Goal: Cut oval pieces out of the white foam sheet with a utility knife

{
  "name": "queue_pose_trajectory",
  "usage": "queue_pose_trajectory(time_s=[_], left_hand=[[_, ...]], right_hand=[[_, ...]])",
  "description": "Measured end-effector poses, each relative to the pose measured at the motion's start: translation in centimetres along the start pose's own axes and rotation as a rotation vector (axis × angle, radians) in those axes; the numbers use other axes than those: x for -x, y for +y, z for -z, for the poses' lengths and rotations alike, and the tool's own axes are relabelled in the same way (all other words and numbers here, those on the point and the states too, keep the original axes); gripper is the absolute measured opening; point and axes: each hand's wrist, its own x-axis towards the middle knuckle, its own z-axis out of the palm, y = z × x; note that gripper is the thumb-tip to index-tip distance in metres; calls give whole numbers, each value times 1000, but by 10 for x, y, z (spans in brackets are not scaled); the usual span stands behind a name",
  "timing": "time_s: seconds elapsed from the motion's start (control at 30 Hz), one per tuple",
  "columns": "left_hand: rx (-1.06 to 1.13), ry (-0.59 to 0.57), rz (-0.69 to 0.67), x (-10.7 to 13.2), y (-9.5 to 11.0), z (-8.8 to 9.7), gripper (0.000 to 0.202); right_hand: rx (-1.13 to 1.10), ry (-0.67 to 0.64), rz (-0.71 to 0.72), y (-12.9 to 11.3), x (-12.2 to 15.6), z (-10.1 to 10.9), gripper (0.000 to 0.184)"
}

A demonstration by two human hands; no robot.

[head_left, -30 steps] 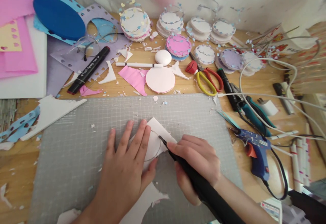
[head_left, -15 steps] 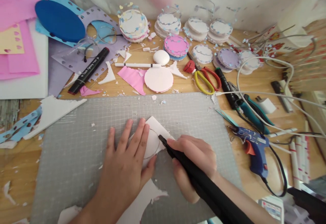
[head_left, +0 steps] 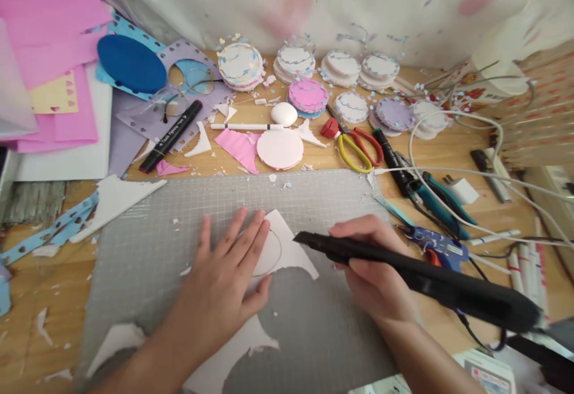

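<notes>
My left hand (head_left: 222, 277) lies flat with fingers spread on a white foam piece (head_left: 280, 250) that carries a drawn circle, pressing it onto the grey cutting mat (head_left: 147, 256). My right hand (head_left: 374, 271) is closed around a long black cutting tool (head_left: 417, 277). The tool is held almost level above the mat, its tip pointing left just off the right edge of the foam piece and not touching it.
White foam offcuts (head_left: 233, 355) lie at the mat's near edge and left (head_left: 114, 199). Behind the mat are a pink disc (head_left: 280, 149), red and yellow scissors (head_left: 356, 143), a black marker (head_left: 170, 137), stacked decorated discs (head_left: 240, 65). A blue glue gun (head_left: 437, 247) and cables (head_left: 448, 170) crowd the right.
My right hand has lifted the black tool off the foam piece and swung it out to the right, now nearly level. My left hand stays pressed on the foam.
</notes>
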Motion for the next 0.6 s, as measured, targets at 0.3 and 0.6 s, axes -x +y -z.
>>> queue_pose_trajectory(time_s=[0.3,0.6], left_hand=[[3,-55,-171,-3,-29,19,77],[130,-122,-331,2,-47,6,70]], right_hand=[[-103,-205,143,7,-3,-4,24],[99,-491,519,12,0,-35,32]])
